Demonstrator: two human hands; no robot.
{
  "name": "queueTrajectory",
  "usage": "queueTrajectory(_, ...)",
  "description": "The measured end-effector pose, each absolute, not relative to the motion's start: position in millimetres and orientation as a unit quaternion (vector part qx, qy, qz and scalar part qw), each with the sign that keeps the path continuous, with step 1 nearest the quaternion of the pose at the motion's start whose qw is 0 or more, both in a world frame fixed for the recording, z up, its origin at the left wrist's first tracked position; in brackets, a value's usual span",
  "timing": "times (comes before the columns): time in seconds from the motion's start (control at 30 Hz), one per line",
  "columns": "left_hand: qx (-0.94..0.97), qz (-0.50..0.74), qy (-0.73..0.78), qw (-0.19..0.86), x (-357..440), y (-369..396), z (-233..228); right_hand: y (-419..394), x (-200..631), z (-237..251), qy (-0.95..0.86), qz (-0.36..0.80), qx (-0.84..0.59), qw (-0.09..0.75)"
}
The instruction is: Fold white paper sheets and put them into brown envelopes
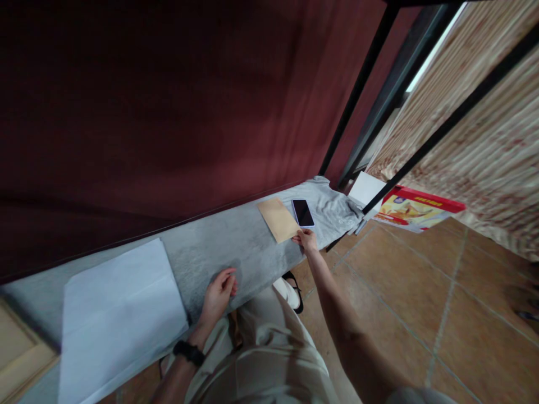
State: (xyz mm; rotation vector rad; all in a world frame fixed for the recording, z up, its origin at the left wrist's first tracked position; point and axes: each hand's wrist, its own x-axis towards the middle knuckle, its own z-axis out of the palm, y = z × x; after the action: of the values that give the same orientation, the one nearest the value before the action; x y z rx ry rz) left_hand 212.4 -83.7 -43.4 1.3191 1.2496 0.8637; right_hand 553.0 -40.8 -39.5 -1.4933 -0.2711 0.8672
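Your right hand [306,240] reaches out at about one o'clock and pinches the near corner of the tan envelope [278,219], thumb and fingertips closed narrowly on its edge. The envelope lies flat on the grey cloth [223,241] that covers the long bench, and just beside it, at its two o'clock, sits a dark phone [303,212], face up, close to the envelope but whether they touch you cannot tell. Your left hand [219,294] rests at eleven o'clock on the near edge of the same cloth, fingers loosely curled and holding nothing; a black watch [189,352] circles that wrist. At nine o'clock a large white sheet [118,314] lies on the bench, well apart from the envelope. Past the far end of the bench, at two o'clock, a red and yellow box [415,209] rests on the tiled floor [400,292] behind a black frame [442,129]
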Motion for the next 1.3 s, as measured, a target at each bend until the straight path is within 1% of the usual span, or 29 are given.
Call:
queueTrajectory(0.33, 0.549, 0.364, 0.525, 0.539, 213, -84, -49, -45, 551, -42, -0.177, 0.344, -0.682, 0.620)
queueTrajectory(0.57, 0.555, 0.363, 0.519, 0.539, 211, -84, -53, -61, 539, -37, -0.247, 0.255, -0.737, 0.575)
queueTrajectory(0.63, 0.557, 0.363, 0.518, 0.539, 211, -85, -55, -69, 531, -36, -0.296, 0.194, -0.764, 0.539)
queueTrajectory(0.73, 0.560, 0.367, 0.510, 0.540, 212, -87, -55, -81, 517, -39, -0.404, 0.060, -0.813, 0.415)
queueTrajectory(0.87, 0.569, 0.369, 0.508, 0.531, 212, -96, -49, -92, 506, -50, -0.518, -0.002, -0.794, 0.319)
queueTrajectory(0.93, 0.601, 0.366, 0.520, 0.484, 207, -105, -43, -95, 505, -55, -0.544, -0.031, -0.786, 0.292)
queueTrajectory(1.03, 0.690, 0.368, 0.531, 0.327, 188, -124, -35, -98, 506, -59, -0.557, -0.049, -0.777, 0.288)
queueTrajectory(1.1, 0.729, 0.353, 0.544, 0.218, 166, -139, -30, -98, 502, -60, -0.576, -0.045, -0.757, 0.304)
queueTrajectory(1.2, 0.746, 0.298, 0.588, 0.090, 128, -158, -29, -98, 480, -61, -0.612, 0.014, -0.704, 0.359)
queueTrajectory(1.3, 0.749, 0.246, 0.614, 0.028, 92, -171, -33, -98, 437, -61, -0.635, 0.135, -0.638, 0.414)
